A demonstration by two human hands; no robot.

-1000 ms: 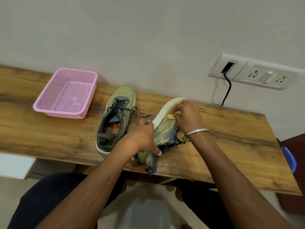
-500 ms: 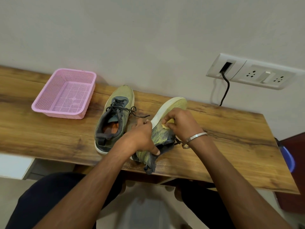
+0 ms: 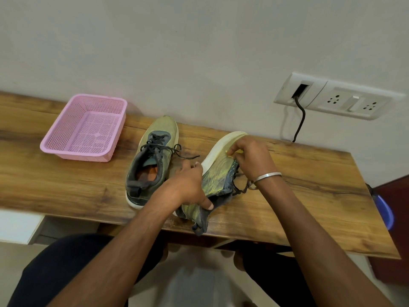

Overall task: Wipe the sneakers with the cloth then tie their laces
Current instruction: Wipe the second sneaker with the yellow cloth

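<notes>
Our hands work on the tilted sneaker at the table's front edge.
Our left hand (image 3: 188, 185) grips the right sneaker (image 3: 215, 177) at its heel, fingers curled round it; our right hand (image 3: 252, 157) presses a yellow cloth (image 3: 230, 152) against its toe. The other sneaker (image 3: 152, 160) rests upright on the table (image 3: 66, 185), just left.

Left hand (image 3: 192, 185) grip curled, thumb down; right hand (image 3: 250, 156) fingers bent, pinching.

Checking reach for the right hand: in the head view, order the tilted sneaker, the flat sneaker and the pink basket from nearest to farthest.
From the right hand:
1. Tilted yellow-green sneaker, under its fingers.
2. Flat yellow-green sneaker, to the left.
3. Pink plastic mesh basket, far left.
</notes>
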